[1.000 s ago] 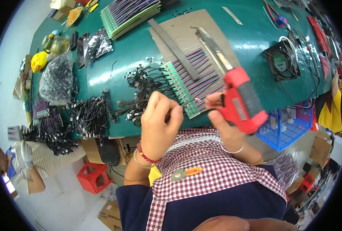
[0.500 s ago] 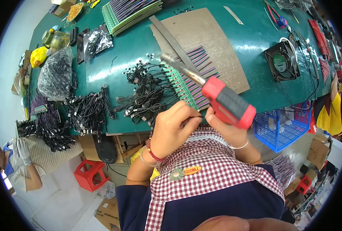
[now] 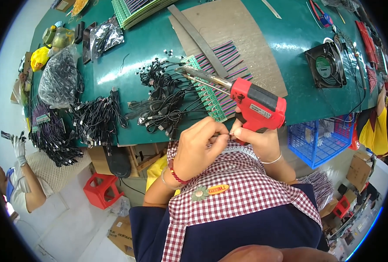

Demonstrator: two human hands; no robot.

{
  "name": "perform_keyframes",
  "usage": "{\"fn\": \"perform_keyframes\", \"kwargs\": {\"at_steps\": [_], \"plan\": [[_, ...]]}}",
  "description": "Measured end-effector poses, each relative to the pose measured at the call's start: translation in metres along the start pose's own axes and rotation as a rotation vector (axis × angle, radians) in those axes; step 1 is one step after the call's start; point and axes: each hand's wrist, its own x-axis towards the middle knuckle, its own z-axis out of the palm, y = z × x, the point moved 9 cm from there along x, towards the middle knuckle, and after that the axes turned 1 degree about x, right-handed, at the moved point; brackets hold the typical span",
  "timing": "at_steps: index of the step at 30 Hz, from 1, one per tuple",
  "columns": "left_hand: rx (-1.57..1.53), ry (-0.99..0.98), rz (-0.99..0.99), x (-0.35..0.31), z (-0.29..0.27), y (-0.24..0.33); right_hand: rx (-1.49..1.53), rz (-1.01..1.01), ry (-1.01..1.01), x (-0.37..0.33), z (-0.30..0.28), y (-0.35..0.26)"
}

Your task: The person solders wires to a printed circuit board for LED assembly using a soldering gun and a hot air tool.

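Closest in, just above the checked apron [image 3: 242, 183], the left hand [image 3: 198, 148] is curled with thumb and forefinger pinched on something thin at the fingertips, too small to tell for sure (a wire end, I would judge). The right hand [image 3: 257, 142] meets it there, its fingertips touching the same spot while its palm and remaining fingers stay wrapped round the grip of the red soldering gun [image 3: 255, 105], whose metal tip points up and left over the table. To do this well, I judge the pinch should stay right at the wire's end and the gun's hot tip well apart from the fingers. Beyond lies the green circuit strip with striped wires [image 3: 213, 87] on a brown mat [image 3: 242, 39], beside a tangle of black cables [image 3: 163, 102] on the green table [image 3: 290, 39]. Farther right stands a black fan [image 3: 327, 65].
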Motion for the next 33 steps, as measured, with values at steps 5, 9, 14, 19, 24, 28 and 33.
{"fn": "perform_keyframes", "kwargs": {"at_steps": [5,9,14,19,24,28,33], "plan": [[0.374,0.226,0.052,0.008,-0.024,-0.010,-0.064,-0.139,0.162,-0.016,-0.030,-0.001],[0.488,0.150,0.029,0.016,-0.018,-0.014,-0.072,-0.155,0.142,-0.041,-0.068,0.008],[0.539,0.111,0.013,0.021,-0.016,-0.018,-0.051,-0.040,0.134,-0.082,-0.108,0.042],[0.589,0.081,0.021,0.024,-0.014,-0.017,-0.173,-0.013,0.183,-0.094,-0.118,0.055],[0.582,0.076,0.010,0.025,-0.013,-0.017,-0.160,0.026,0.139,-0.096,-0.110,0.056],[0.574,0.105,-0.009,0.027,-0.016,-0.017,-0.236,0.029,0.140,-0.092,-0.109,0.053],[0.584,0.093,-0.017,0.027,-0.015,-0.017,-0.372,-0.046,0.136,-0.088,-0.104,0.045]]}}
